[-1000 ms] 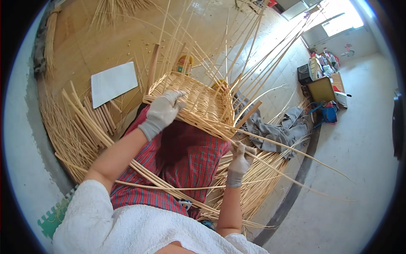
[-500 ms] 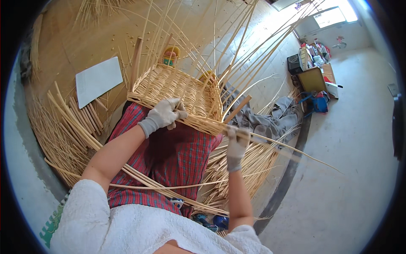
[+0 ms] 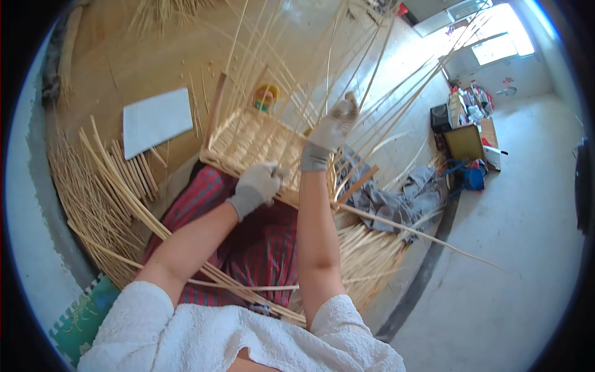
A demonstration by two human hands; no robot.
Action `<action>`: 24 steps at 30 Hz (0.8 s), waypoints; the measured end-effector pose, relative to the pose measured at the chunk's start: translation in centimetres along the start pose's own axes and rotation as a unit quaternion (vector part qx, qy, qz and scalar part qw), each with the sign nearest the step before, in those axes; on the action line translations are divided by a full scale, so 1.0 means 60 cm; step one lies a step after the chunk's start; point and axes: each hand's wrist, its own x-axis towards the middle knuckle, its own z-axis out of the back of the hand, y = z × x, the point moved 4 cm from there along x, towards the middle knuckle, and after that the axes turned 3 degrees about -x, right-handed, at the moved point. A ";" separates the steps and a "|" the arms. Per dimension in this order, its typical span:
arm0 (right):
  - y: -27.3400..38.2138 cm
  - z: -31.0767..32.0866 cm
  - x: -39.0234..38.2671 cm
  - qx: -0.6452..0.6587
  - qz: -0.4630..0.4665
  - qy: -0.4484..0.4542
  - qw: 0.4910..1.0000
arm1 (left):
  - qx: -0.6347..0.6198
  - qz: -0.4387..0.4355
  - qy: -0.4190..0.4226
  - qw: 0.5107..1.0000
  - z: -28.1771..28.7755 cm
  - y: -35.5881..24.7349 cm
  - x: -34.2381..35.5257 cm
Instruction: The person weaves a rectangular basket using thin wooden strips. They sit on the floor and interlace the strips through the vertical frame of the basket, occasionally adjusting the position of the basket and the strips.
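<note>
A woven tan basket (image 3: 242, 139) with long upright canes rests on knees in red plaid cloth (image 3: 183, 201). My left hand (image 3: 257, 186), in a pale knitted glove, grips the basket's near edge. My right hand (image 3: 330, 130), gloved too, is raised over the basket's right part among the canes, fingers closed; it is blurred, and what it holds I cannot make out. A long loose cane (image 3: 421, 234) runs out from the basket's near right corner.
Cane bundles (image 3: 87, 204) lie left, beside short sticks and a white board (image 3: 156, 121). Grey cloth (image 3: 403, 204) and more canes lie right. A cluttered wooden cabinet (image 3: 462, 141) stands back right. A green foam mat (image 3: 83, 313) is at lower left.
My right hand has moved sharply up and left from the near right corner, above the basket. My left hand has shifted slightly down and right along the near edge.
</note>
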 end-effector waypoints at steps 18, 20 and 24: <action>0.133 0.274 -0.216 0.105 -0.097 0.035 0.989 | 0.077 0.031 -0.002 0.997 0.001 -0.020 -0.003; 0.143 0.357 -0.183 -0.047 -0.140 -0.076 0.986 | 0.116 -0.028 -0.009 0.993 0.000 -0.029 -0.017; 0.160 0.450 -0.155 0.018 -0.073 -0.087 0.993 | 0.146 -0.374 -0.199 0.894 -0.027 -0.099 -0.074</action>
